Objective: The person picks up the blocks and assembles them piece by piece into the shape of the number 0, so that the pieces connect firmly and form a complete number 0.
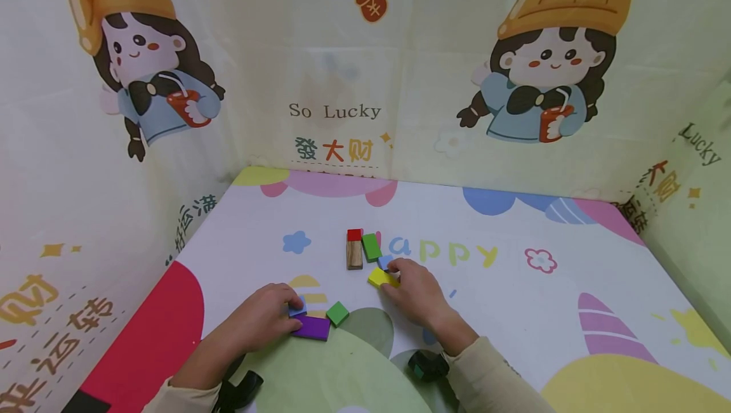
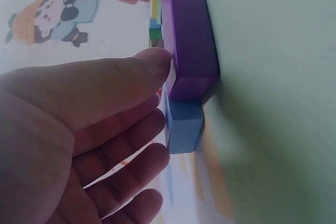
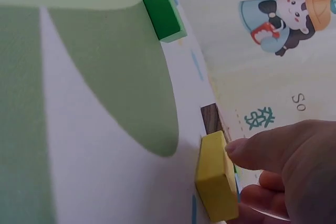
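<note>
Work area, head view: flat tabletop (image 1: 485, 311) w/ pastel print (flowers, "appy" lettering), enclosed by creased cream cloth (image 1: 425, 115) bearing cartoon figs.; each printed cup (image 1: 554, 124) has a straw in it. Blocks: smooth, solid-colored, sharp-edged, excl. one wooden block (image 1: 355, 255) w/ visible grain. Far grp.: red block (image 1: 355, 235) at wooden block's far end; green block (image 1: 372, 247) alongside; light-blue block (image 1: 384, 262) & yellow block (image 1: 377, 278) nearer. Near grp.: purple block (image 1: 314, 328), blue block (image 2: 185, 127) against its far side, small green block (image 1: 337, 314) at its R end. L hand (image 1: 259, 318): thumb touches purple block, other fingers relaxed, spread nr. blue block. R hand (image 1: 417, 292): thumb on yellow block, fingers bent behind it; pinch or mere contact, cannot tell.
</note>
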`<act>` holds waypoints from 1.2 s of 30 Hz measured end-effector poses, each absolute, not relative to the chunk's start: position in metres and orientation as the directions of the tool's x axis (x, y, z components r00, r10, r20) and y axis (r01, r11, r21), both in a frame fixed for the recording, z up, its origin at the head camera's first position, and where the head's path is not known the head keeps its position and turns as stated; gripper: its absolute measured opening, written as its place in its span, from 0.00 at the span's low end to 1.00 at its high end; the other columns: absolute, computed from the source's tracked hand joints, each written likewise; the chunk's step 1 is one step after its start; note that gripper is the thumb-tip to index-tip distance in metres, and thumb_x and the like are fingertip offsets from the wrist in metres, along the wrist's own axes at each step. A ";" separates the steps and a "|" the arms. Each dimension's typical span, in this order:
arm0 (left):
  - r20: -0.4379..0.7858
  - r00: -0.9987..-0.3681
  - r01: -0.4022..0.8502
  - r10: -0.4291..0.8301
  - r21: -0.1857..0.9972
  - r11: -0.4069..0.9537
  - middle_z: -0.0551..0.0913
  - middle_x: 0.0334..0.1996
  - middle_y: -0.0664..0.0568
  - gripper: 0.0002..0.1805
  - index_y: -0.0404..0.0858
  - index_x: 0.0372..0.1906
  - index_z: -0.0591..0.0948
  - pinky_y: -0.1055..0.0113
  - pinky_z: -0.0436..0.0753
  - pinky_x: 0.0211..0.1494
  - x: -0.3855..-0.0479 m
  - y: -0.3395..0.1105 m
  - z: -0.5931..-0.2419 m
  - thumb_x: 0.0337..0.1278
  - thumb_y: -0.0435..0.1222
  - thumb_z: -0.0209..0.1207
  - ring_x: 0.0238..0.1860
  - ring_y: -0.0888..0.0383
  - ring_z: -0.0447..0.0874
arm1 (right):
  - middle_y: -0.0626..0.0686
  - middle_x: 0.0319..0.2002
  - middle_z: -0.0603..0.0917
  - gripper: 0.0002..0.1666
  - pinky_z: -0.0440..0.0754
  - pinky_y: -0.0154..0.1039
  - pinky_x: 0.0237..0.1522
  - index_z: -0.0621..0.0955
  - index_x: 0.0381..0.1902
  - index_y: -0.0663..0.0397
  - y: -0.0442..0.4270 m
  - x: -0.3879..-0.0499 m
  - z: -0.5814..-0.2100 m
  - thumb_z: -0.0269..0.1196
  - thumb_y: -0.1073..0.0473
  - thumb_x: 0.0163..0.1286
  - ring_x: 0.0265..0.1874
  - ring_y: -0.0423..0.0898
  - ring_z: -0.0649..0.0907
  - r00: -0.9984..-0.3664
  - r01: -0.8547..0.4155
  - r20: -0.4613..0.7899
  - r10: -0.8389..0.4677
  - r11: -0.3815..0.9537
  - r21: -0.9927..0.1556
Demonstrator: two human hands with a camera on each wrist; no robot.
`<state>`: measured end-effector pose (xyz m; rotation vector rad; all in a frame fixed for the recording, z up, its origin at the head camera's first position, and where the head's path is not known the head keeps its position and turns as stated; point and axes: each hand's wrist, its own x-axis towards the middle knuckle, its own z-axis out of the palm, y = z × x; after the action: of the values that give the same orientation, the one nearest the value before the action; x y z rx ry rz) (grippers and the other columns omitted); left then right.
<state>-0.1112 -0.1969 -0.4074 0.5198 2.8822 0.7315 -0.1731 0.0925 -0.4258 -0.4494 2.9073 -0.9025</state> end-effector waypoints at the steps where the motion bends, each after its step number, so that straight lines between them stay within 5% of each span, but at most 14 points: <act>1: -0.032 -0.933 0.300 0.359 0.481 0.824 0.82 0.37 0.58 0.11 0.40 0.36 0.86 0.52 0.80 0.54 -0.111 -0.197 -0.408 0.47 0.35 0.75 0.46 0.51 0.80 | 0.56 0.50 0.83 0.22 0.82 0.47 0.47 0.80 0.55 0.63 0.093 -0.173 -0.426 0.67 0.57 0.66 0.39 0.47 0.81 -0.955 -0.258 0.025 -0.297 0.781 -0.568; 8: -0.039 -0.935 0.292 0.352 0.477 0.829 0.82 0.37 0.58 0.11 0.40 0.36 0.86 0.52 0.80 0.54 -0.112 -0.196 -0.409 0.47 0.35 0.75 0.46 0.51 0.80 | 0.55 0.50 0.83 0.21 0.81 0.42 0.40 0.80 0.55 0.62 0.094 -0.172 -0.427 0.66 0.58 0.67 0.32 0.42 0.80 -0.942 -0.281 0.034 -0.335 0.727 -0.626; 22: -0.051 -0.939 0.275 0.341 0.485 0.830 0.82 0.38 0.58 0.11 0.40 0.36 0.86 0.52 0.80 0.54 -0.112 -0.196 -0.409 0.46 0.36 0.76 0.46 0.52 0.80 | 0.54 0.50 0.79 0.40 0.82 0.34 0.34 0.69 0.69 0.62 0.096 -0.168 -0.429 0.71 0.55 0.64 0.33 0.41 0.81 -0.893 -0.274 -0.070 -0.444 0.659 -0.700; 36: -0.048 -0.941 0.270 0.335 0.490 0.829 0.82 0.38 0.58 0.11 0.40 0.36 0.86 0.52 0.80 0.54 -0.112 -0.195 -0.409 0.46 0.35 0.76 0.46 0.51 0.80 | 0.58 0.60 0.75 0.38 0.82 0.44 0.51 0.70 0.68 0.64 0.093 -0.168 -0.431 0.71 0.58 0.64 0.47 0.48 0.80 -0.881 -0.324 -0.036 -0.471 0.658 -0.680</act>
<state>-0.1122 -0.1954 -0.4088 0.4787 2.8776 0.7414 -0.1680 0.0929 -0.4307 -0.6480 2.6653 -1.0319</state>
